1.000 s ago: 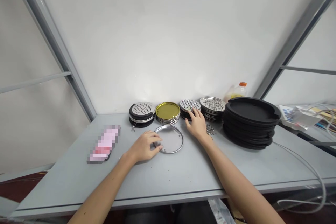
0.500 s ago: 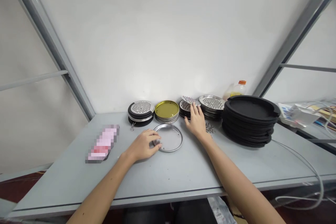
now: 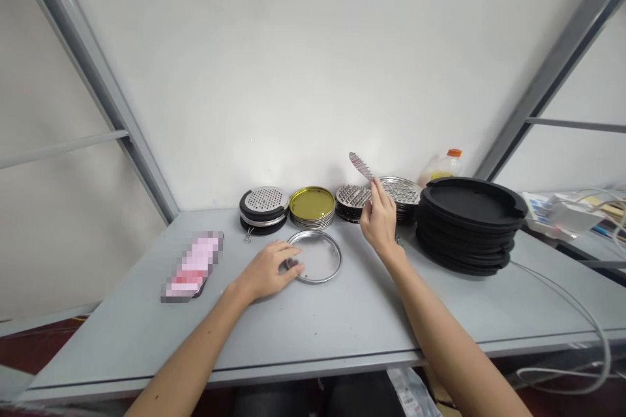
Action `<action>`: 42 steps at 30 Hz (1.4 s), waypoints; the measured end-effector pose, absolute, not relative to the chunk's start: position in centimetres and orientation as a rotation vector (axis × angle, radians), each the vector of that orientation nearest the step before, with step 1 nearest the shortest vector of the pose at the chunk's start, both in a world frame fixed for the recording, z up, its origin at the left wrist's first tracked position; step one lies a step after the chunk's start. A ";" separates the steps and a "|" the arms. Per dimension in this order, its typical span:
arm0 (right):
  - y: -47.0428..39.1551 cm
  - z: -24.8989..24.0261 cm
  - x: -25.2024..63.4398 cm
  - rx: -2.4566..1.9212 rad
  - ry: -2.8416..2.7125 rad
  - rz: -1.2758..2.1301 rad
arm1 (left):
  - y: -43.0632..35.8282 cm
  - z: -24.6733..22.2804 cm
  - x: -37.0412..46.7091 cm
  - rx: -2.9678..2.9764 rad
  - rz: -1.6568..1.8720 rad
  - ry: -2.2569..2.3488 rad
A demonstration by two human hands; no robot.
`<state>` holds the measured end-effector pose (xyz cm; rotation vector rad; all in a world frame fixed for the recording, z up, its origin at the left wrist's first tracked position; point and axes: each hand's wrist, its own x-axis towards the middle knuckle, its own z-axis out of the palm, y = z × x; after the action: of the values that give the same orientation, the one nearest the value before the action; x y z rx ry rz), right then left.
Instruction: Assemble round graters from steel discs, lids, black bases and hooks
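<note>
Metal toothed disc: tilted, up off the tabletop, near the spiked stack and apart from it.
Right hand: pinched narrow on the disc's near edge.
Left hand: thumb and fingers spread, at the left side of the round silver rim.
Handling: probably light, thin and stiff, perhaps slick, hardly fragile.
Best hold: by the outer edge, clear of teeth, likely sharp.

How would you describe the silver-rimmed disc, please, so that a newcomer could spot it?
On the grey table, find the gold-topped stack near the wall. In front of it, beside the left hand, lies the silver-rimmed disc, set apart by lying alone, not stacked.
</note>
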<state>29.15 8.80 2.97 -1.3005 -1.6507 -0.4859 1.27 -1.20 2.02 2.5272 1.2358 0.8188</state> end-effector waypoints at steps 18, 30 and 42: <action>4.2 3.2 25.9 -0.687 -1.877 0.099 | 0.5 -0.1 0.3 2.365 0.885 1.564; 4.7 3.0 26.2 -0.727 -1.943 0.555 | 1.1 0.3 -0.8 2.374 0.881 1.544; 6.2 1.5 26.8 -0.952 -2.007 0.888 | 1.2 0.6 -0.8 2.468 0.810 1.512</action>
<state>26.84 6.17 1.46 -0.9520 -2.0067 0.8881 -0.82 1.15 0.59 2.4676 1.5115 0.8097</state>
